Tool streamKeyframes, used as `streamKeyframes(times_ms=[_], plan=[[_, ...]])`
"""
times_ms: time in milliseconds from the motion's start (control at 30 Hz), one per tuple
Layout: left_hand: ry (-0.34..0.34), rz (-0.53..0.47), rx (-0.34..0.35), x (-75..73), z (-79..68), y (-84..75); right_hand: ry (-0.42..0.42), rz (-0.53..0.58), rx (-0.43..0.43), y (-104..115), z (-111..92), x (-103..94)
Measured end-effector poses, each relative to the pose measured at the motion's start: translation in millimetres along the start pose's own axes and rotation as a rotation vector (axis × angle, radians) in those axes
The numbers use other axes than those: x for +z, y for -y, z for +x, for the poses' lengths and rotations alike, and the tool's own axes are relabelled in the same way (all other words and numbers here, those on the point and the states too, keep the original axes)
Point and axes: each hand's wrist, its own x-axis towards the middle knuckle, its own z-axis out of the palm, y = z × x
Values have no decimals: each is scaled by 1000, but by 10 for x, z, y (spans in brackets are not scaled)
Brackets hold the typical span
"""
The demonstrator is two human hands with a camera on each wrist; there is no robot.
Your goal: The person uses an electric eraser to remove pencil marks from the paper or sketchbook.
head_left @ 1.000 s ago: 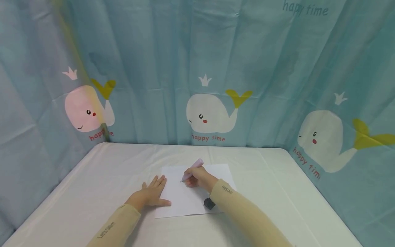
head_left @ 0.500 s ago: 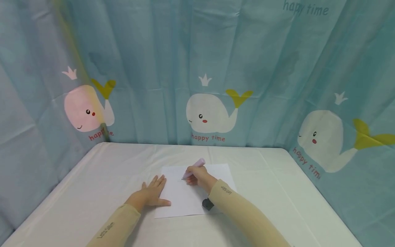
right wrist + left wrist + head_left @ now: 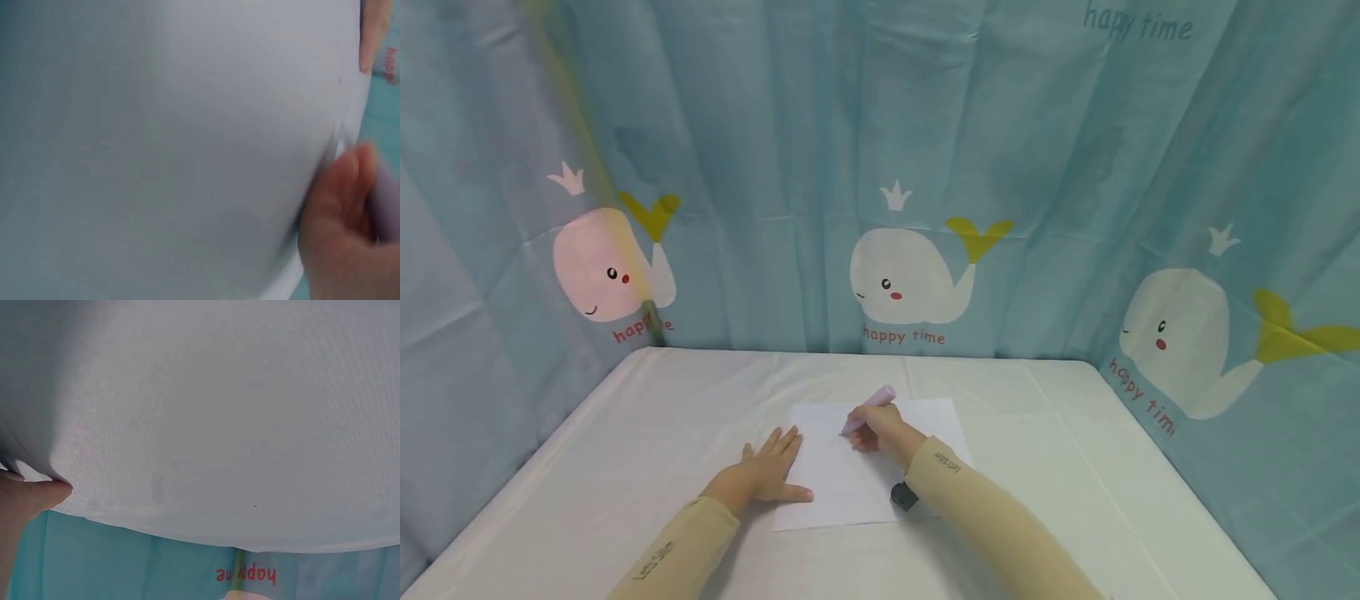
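A sheet of white paper lies on the table. My left hand rests flat at its left edge, fingers spread and thumb over the paper. Over the upper middle of the sheet, my right hand pinches a light purple pen, its tip down at the paper and its rear end leaning up to the right. In the right wrist view the pen is blurred behind the fingers. A tiny dark mark shows on the paper there. The left wrist view catches only part of the left hand.
The table has a white cover. A small black object sits beside the right cuff, over the paper's lower part. Blue curtains printed with whales enclose the table's back and sides.
My right hand and the pen shift slightly to the right and up, then back a little left. The black object by the cuff shifts slightly left. The left hand stays in place on the paper.
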Motion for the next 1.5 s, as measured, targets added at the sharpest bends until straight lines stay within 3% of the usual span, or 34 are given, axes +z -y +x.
streamKeyframes(times_ms=[267,633,900,1500], plan=[[0,-4,-4,-18,-16,-26,-30,4,4,-4,2,-4],[-2,8,-7,1,2,28,41,-26,18,30,-29,-11],[-6,1,5,2,-5,16,-22,48,14,-26,-3,16],[-5,-16,8,-25,-39,-23,11,-13,-12,-23,-13,42]])
